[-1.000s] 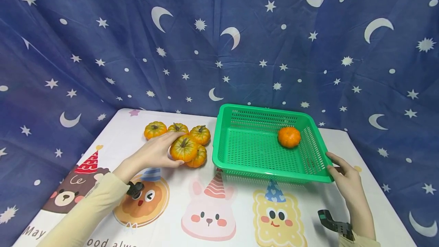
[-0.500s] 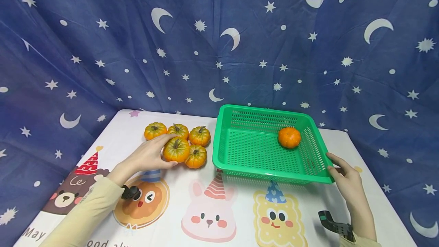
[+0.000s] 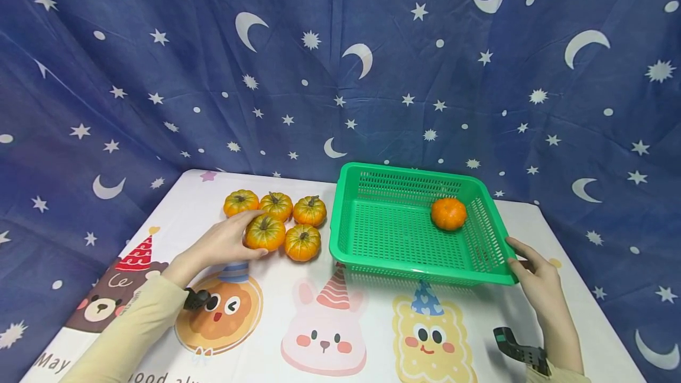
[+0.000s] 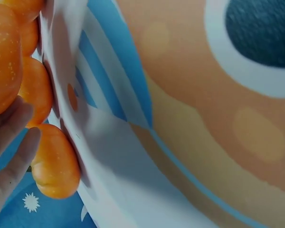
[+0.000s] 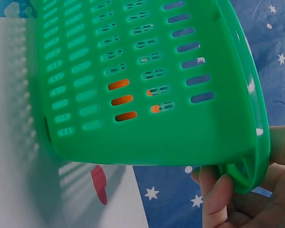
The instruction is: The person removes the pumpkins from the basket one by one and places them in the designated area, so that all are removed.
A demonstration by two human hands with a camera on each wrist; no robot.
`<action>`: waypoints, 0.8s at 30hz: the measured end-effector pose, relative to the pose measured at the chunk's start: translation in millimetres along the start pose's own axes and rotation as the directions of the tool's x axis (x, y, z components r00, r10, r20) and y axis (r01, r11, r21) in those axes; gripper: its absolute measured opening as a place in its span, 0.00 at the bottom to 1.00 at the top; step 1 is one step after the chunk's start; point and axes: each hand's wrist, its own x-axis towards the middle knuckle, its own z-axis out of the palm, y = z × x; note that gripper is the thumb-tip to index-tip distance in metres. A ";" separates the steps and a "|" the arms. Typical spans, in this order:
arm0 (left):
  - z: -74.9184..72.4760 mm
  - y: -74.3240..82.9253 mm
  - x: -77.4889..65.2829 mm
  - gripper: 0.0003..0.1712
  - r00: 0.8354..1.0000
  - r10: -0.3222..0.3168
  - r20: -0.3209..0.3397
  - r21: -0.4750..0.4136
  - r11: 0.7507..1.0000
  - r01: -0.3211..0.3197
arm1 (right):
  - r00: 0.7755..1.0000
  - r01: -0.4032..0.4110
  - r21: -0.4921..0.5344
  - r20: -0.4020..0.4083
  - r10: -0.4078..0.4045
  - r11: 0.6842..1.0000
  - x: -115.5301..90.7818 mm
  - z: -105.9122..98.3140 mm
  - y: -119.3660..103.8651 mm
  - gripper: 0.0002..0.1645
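Here, a white tablecloth (image 3: 383,312) spreads out in front of me, printed with a brown bear (image 3: 101,303), a round winking face (image 3: 234,319), a pink rabbit (image 3: 324,333) and a yellow biscuit (image 3: 430,331), all in party hats. Some lettering (image 3: 53,362) runs along the near left, partly hidden by my sleeve (image 3: 133,324). Beyond the far edge, and at both sides, hangs a creased dark-blue curtain (image 3: 298,111) scattered with white moons and stars.

My left hand (image 3: 226,240) is partly closed, thumb and fingers curved round a streaked pumpkin (image 3: 265,233) at the left of the cloth; four more pumpkins (image 3: 302,243) sit close about it. My right hand (image 3: 544,282) pinches the near right corner of a green basket (image 3: 415,269), thumb and fingertips at its rim. Inside, toward the right wall, lies a plain orange pumpkin (image 3: 448,214).
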 end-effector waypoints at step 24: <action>9.8 -8.9 5.3 0.51 0.990 -0.063 0.125 -0.044 0.997 0.069 | 1.000 -0.013 -0.003 0.006 0.013 1.000 0.7 0.0 -0.1 0.29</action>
